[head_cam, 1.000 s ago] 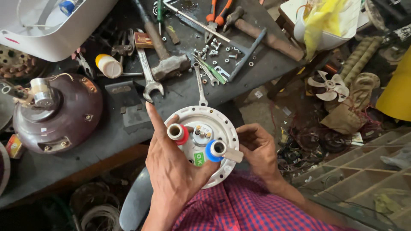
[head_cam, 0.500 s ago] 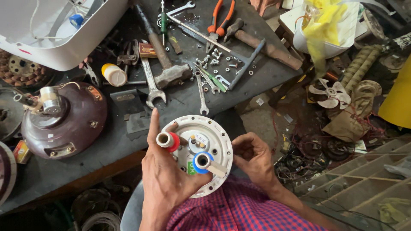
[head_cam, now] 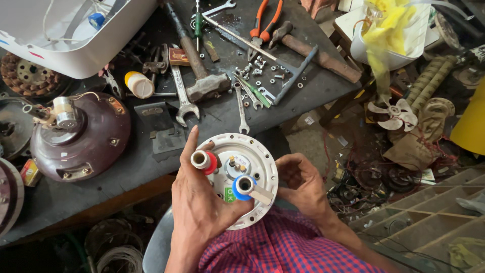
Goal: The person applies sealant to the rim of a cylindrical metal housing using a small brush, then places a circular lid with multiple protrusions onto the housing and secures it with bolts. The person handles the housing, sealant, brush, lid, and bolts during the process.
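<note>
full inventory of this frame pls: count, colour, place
round flange plate: 1, white, held in both hands, centre
pipe stubs: 2, red-collared and blue-collared, on the plate
motor housing: 1, maroon, bench left
hammer: 1, wooden handle, bench centre
open spanner: 1, steel, beside hammer
pliers: 1, orange handles, bench top
loose nuts: several, steel, bench centre
small fan blade: 1, white, floor right
left hand: grip on plate's left edge
right hand: grip on plate's right edge
</note>
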